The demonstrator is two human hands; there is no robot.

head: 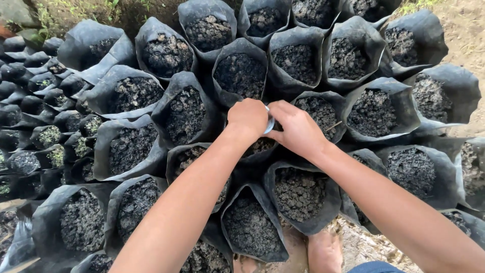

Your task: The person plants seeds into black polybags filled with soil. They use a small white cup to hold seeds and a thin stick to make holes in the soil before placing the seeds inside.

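On the ground, at the centre of a dense cluster of black nursery bags (pixel 298 63) filled with dark crumbly soil, the two hands met above one bag. The left hand (pixel 247 117) was curled into a loose fist, and the right hand (pixel 298 129) pressed against it from the 3 o'clock side. Between them showed a small pale, roundish object (pixel 270 124); its kind could not be told, because the fingers hid most of it. Both hands seemed closed on this object together, touching one another. The bag under the hands (pixel 260 146) was mostly covered by them, with only a strip of soil visible at 6 o'clock of the left fist.

In my judgement, the small object could slip out and fall into the soil, because two hands held it only by the fingertips and the grip was crowded. Also, a forearm pressing down could bend the soft rim of a near bag and spill soil out.

Both forearms came in from 6 o'clock and converged like a narrow wedge, the left arm from 7 o'clock, the right arm from 5 o'clock. The wrists were nearly straight, the knuckles up. Smaller bags (pixel 48 136) with some green sprouts stood at 9 o'clock, and bare feet (pixel 323 250) showed on the muddy ground (pixel 366 242) at 6 o'clock.
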